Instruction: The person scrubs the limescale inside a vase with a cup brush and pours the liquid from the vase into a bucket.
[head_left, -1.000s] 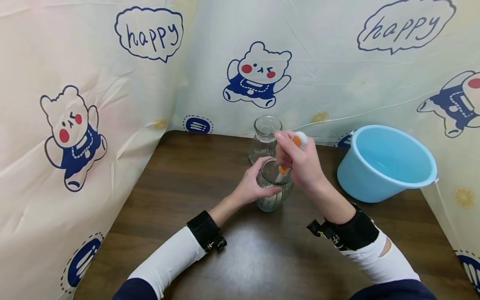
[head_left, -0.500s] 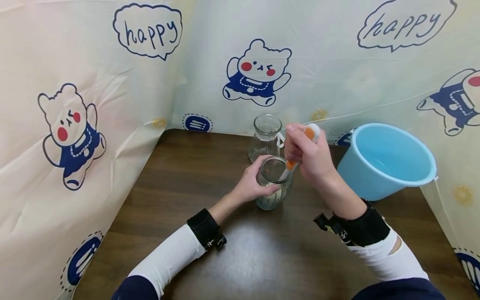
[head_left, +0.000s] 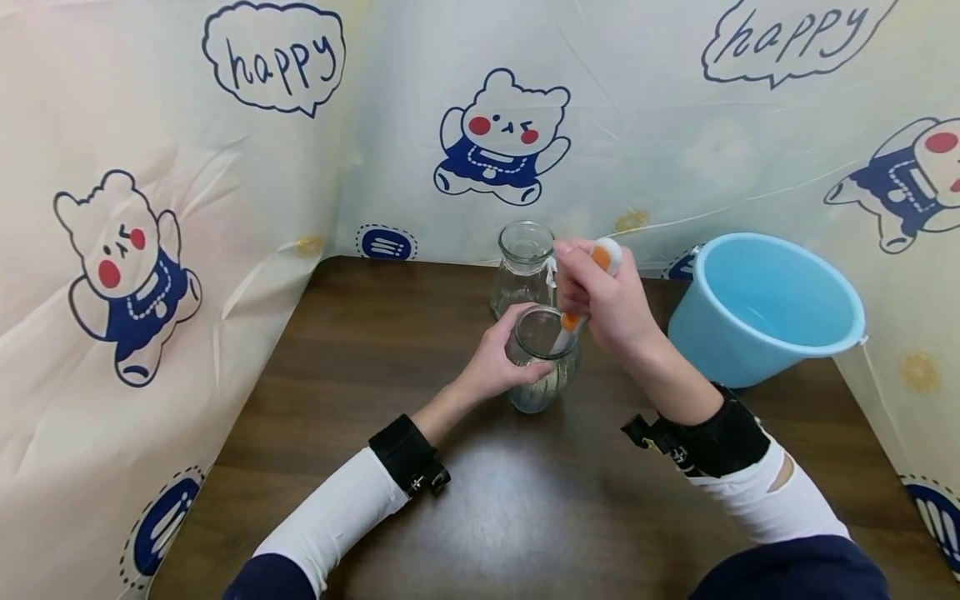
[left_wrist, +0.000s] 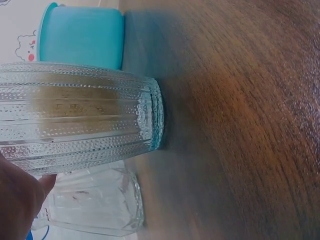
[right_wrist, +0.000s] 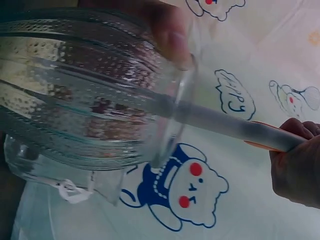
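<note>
My left hand [head_left: 491, 358] grips a ribbed, dotted glass jar [head_left: 534, 398] near its rim, thumb in front and fingers behind. The jar leans slightly on the table, its mouth toward the head camera. In my right hand [head_left: 609, 298] is a long-handled cleaning brush [head_left: 572, 322] with a white and orange handle. Its grey shaft [right_wrist: 215, 120] slants through the jar's mouth. Through the glass, the left wrist view shows a blurred tan head [left_wrist: 75, 105] inside. Just behind the jar stands a second clear glass vase [head_left: 517, 283], partly hidden by the hands.
A light blue bucket [head_left: 693, 337] stands at the back right of the dark wooden table [head_left: 352, 333]. A printed cloth curtain [head_left: 405, 133] hangs along the back and both sides. A white tie [head_left: 551, 273] hangs by the second vase.
My right hand swings out to the right with the brush, then comes back left over the jar. My left hand keeps its hold, and the head view shifts slightly.
</note>
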